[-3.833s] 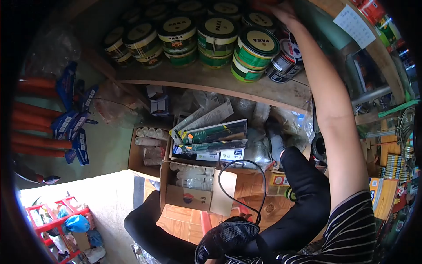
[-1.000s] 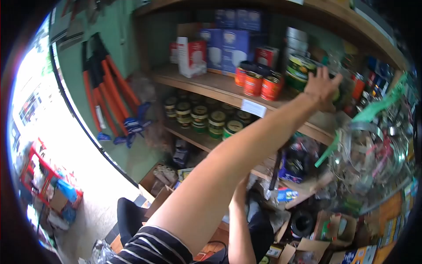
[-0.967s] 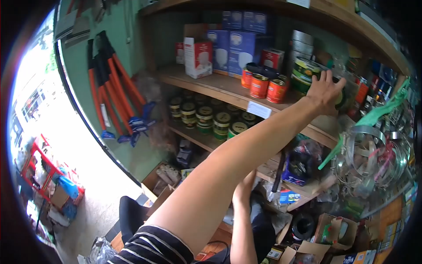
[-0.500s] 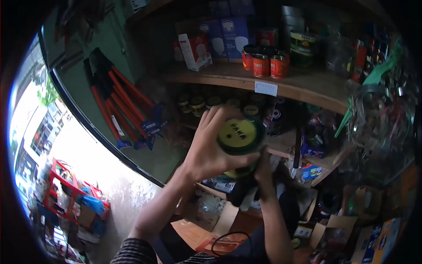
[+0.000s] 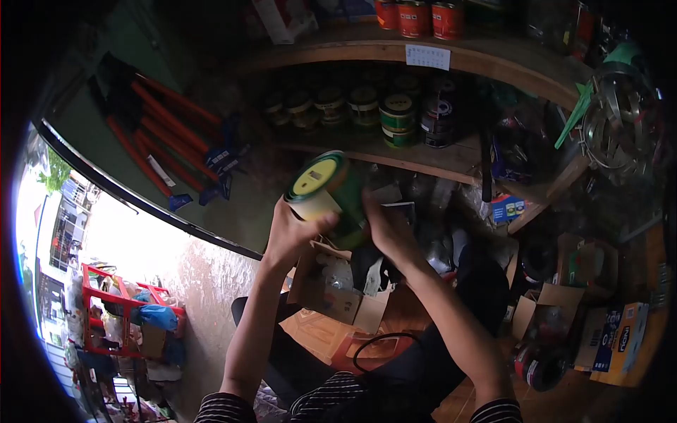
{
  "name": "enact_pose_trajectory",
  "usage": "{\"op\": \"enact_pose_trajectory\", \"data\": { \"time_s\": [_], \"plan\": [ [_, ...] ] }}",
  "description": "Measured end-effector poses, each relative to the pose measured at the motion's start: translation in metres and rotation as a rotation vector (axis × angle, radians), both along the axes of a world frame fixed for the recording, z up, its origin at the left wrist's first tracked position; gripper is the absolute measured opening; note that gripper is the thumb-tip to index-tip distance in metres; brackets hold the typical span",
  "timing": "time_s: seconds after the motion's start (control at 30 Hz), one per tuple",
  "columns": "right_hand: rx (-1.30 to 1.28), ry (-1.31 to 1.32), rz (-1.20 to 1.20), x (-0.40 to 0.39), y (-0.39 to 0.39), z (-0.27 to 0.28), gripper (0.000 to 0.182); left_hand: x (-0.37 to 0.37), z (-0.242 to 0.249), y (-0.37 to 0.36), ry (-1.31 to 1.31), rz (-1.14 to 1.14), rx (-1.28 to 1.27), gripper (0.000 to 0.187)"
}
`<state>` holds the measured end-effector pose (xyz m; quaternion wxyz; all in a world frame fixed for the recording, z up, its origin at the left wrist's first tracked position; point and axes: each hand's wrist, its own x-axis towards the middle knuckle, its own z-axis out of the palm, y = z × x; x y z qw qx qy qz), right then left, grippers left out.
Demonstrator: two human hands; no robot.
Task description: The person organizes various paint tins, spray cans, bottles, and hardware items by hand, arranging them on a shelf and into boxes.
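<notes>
A green paint can with a yellow lid is held tilted in front of me, its lid facing up and to the left. My left hand is closed round its lower left side, thumb across the front. Against the can's right side presses my right hand, its fingers partly hidden and blurred. A dark cloth with a pale strip hangs below the can by my right hand. Under it is an open cardboard box with clear items inside.
Several similar cans line the lower shelf. Red cans stand on the upper shelf. Orange-handled tools lean at left, and a red rack stands outside. Boxes are at right.
The can has moved left and tipped, its lid now turned to the left. My left hand has shifted from its top to its lower side. My view has dropped, showing more lower shelf.
</notes>
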<state>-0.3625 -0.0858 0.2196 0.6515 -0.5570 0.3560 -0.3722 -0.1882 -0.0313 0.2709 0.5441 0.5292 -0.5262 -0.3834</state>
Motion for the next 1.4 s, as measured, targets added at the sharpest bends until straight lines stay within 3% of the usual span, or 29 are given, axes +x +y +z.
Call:
{"op": "enact_pose_trajectory", "data": {
  "time_s": [0.03,0.07,0.1,0.17,0.23,0.37,0.43,0.47,0.53,0.6,0.83,0.87,0.97,1.0,1.1,1.23,1.33,1.4],
  "plan": [
    [-0.078,0.005,0.050,-0.004,0.000,0.006,0.063,0.003,-0.009,-0.003,0.013,0.053,0.015,0.065],
    [-0.163,0.316,0.110,-0.012,-0.003,0.014,0.061,0.004,-0.021,-0.013,0.044,0.136,-0.036,0.058],
    [-0.326,0.078,0.078,0.002,-0.005,-0.022,0.058,0.016,-0.034,-0.026,0.057,0.183,-0.022,0.057],
    [-0.471,0.182,0.142,-0.008,0.005,-0.003,0.050,0.028,-0.037,-0.053,-0.011,0.374,0.096,0.056],
    [-0.605,0.391,0.226,-0.013,0.007,0.004,0.041,0.025,-0.028,-0.085,0.084,0.434,0.046,0.055],
    [-0.745,0.516,0.388,-0.023,0.011,0.002,0.035,0.052,-0.022,-0.162,0.128,0.505,0.144,0.060],
    [-0.788,0.497,0.383,-0.025,0.018,-0.005,0.035,0.065,-0.021,-0.210,0.317,0.413,0.099,0.060],
    [-0.754,0.544,0.515,-0.028,0.019,0.002,0.037,0.071,-0.025,-0.234,0.413,0.370,0.082,0.059],
    [-0.723,0.393,0.553,-0.032,0.025,0.001,0.035,0.087,-0.035,-0.291,0.753,-0.060,0.007,0.066],
    [-0.657,0.361,0.637,-0.040,0.026,0.019,0.032,0.099,-0.037,-0.333,0.742,-0.070,0.010,0.067],
    [-0.972,0.441,0.419,-0.056,0.032,0.013,0.028,0.090,-0.043,-0.414,0.659,-0.048,-0.073,0.066],
    [-0.993,0.428,0.449,-0.062,0.031,0.017,0.034,0.089,-0.041,-0.425,0.646,-0.047,-0.085,0.066],
    [-0.759,0.364,0.555,-0.073,0.026,0.033,0.036,0.082,-0.036,-0.463,0.603,-0.048,-0.130,0.066],
    [-0.745,0.367,0.532,-0.071,0.030,0.034,0.024,0.078,-0.036,-0.479,0.586,-0.051,-0.143,0.066],
    [-0.697,0.233,0.350,-0.073,0.028,0.033,0.018,0.068,-0.040,-0.518,0.531,-0.047,-0.167,0.066],
    [-0.773,0.273,0.322,-0.073,0.025,0.028,0.021,0.063,-0.061,-0.549,0.447,-0.013,-0.187,0.065],
    [-0.486,0.246,0.397,-0.071,0.035,0.015,0.023,0.066,-0.072,-0.565,0.366,0.011,-0.195,0.065],
    [-0.575,0.270,0.372,-0.083,0.026,0.018,0.026,0.069,-0.079,-0.570,0.312,0.025,-0.206,0.065]
  ]
}}
